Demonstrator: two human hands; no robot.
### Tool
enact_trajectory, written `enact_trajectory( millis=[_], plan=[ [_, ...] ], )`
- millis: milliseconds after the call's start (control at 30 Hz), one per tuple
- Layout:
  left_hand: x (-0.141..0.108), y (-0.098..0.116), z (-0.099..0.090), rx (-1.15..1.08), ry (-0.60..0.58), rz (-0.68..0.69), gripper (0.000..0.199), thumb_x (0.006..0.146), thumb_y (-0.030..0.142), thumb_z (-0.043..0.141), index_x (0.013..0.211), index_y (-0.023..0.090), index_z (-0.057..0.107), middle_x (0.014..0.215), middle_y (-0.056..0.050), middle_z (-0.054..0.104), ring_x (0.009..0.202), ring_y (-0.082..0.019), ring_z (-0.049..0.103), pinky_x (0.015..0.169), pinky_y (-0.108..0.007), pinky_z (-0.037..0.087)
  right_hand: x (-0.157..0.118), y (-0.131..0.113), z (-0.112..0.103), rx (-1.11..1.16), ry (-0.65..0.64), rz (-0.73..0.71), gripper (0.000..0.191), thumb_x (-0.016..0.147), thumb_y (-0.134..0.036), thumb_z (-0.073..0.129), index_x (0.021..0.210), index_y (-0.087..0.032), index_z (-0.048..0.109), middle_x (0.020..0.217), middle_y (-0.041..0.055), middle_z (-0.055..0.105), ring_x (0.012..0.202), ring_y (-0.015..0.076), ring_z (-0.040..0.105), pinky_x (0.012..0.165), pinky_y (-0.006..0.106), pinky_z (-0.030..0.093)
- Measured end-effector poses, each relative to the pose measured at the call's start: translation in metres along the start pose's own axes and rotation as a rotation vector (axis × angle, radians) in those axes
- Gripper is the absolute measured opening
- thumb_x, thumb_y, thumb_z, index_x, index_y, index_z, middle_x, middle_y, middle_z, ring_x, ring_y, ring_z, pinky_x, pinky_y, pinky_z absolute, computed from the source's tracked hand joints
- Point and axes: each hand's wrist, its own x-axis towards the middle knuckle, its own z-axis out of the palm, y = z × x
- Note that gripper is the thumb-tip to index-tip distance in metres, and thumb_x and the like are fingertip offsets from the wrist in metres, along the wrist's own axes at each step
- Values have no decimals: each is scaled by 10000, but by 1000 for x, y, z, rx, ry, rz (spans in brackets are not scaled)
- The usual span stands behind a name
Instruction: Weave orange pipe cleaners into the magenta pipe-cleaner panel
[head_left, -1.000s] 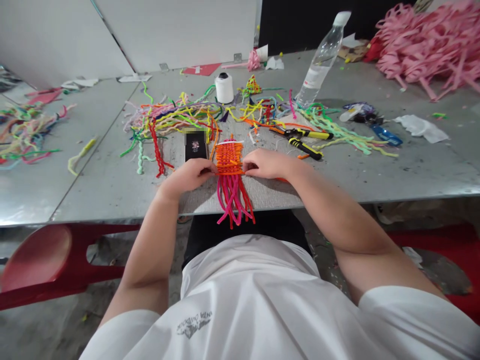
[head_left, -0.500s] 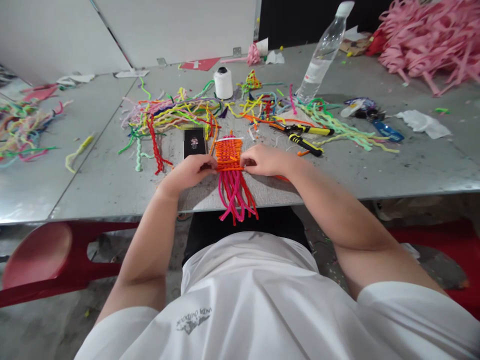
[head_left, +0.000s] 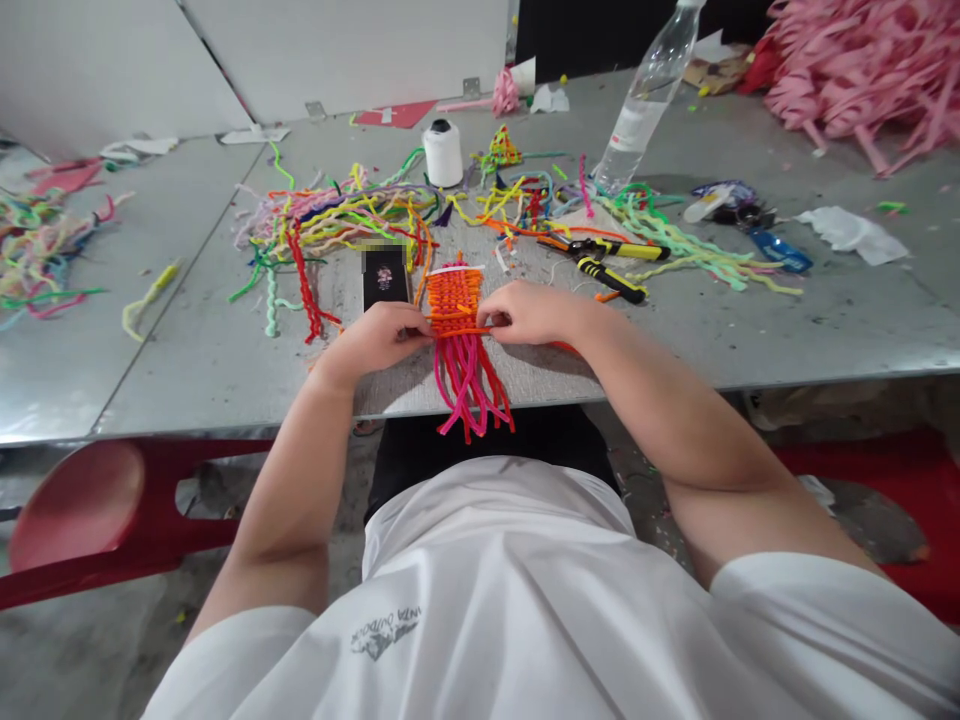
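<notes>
An orange and pink woven piece (head_left: 454,293) lies near the table's front edge, with a white strip across its top and loose pink and red strands hanging toward me. At its lower left edge, my left hand (head_left: 388,335) pinches the end of an orange strand. My right hand (head_left: 517,315) grips the other side of that strand at the lower right edge, fingers curled. The strand runs across the weave between both hands. Just behind my left hand is a black phone (head_left: 385,278).
Behind the weave lie colourful twisted strands (head_left: 345,215), a white thread spool (head_left: 442,155) and a clear bottle (head_left: 637,120). Yellow-black pliers (head_left: 611,265) rest to the right, with keys (head_left: 750,217) beyond. A pink ribbon heap (head_left: 870,80) fills the back right.
The view has shifted slightly. Both hands keep their hold at the lower edge of the weave, with hardly any movement against it.
</notes>
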Motion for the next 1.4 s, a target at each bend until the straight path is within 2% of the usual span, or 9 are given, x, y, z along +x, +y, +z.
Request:
enact_trajectory(
  millis=[100,233,533,733,900,1067,1100,1233,1400],
  plan=[
    [2,-1,1,61,12,-18,227,958,335,607,871,192,760,858,-70,749,813,-205,683,782,-316,503,2,2,3,-17,51,-7,51,918,-209,691,941,-169,714,964,65,728,796,175,589,698,296,379],
    [3,-2,2,57,-2,-91,185,888,315,623,822,191,744,830,-64,739,794,-206,660,783,-319,495,7,7,8,-27,93,-22,63,923,-225,697,879,-180,687,948,69,716,799,181,576,724,306,379],
    [-1,-3,5,-1,38,-234,210,871,349,654,882,165,754,780,-31,737,693,-167,639,688,-287,478,9,5,10,38,100,41,39,879,-165,698,847,-184,687,905,57,725,781,177,599,728,314,401],
    [-2,-3,4,-37,63,-286,207,839,353,679,903,167,746,761,-20,731,680,-168,642,669,-289,472,9,4,10,61,97,62,53,902,-197,717,857,-181,695,898,49,731,772,166,606,719,309,405],
    [-4,0,0,-30,39,-260,192,848,324,657,907,169,753,792,-30,740,705,-174,655,686,-297,475,8,4,10,87,92,76,80,909,-220,729,847,-189,689,879,44,732,759,167,615,703,309,406],
    [6,14,-2,63,219,-160,145,884,255,622,942,169,725,903,-77,728,809,-203,650,773,-336,509,10,0,12,74,95,75,65,884,-172,713,842,-194,669,880,43,727,752,169,609,693,306,406],
    [11,18,0,76,209,-120,143,908,254,611,952,175,722,918,-82,722,841,-211,653,801,-345,516,10,-1,12,61,96,75,67,879,-164,709,837,-195,666,874,44,723,750,170,604,693,308,405],
    [32,23,15,103,3,51,204,980,302,591,1037,196,756,1053,-111,733,1020,-262,683,926,-390,531,10,-5,11,50,85,88,66,874,-156,690,833,-196,656,851,47,707,742,178,591,677,314,393],
    [40,11,34,24,-1,108,269,1042,308,548,1112,203,786,1132,-130,749,1080,-268,692,991,-416,532,10,-4,13,71,87,83,64,890,-182,687,839,-193,650,847,46,706,742,176,592,678,313,396]
  ],
)
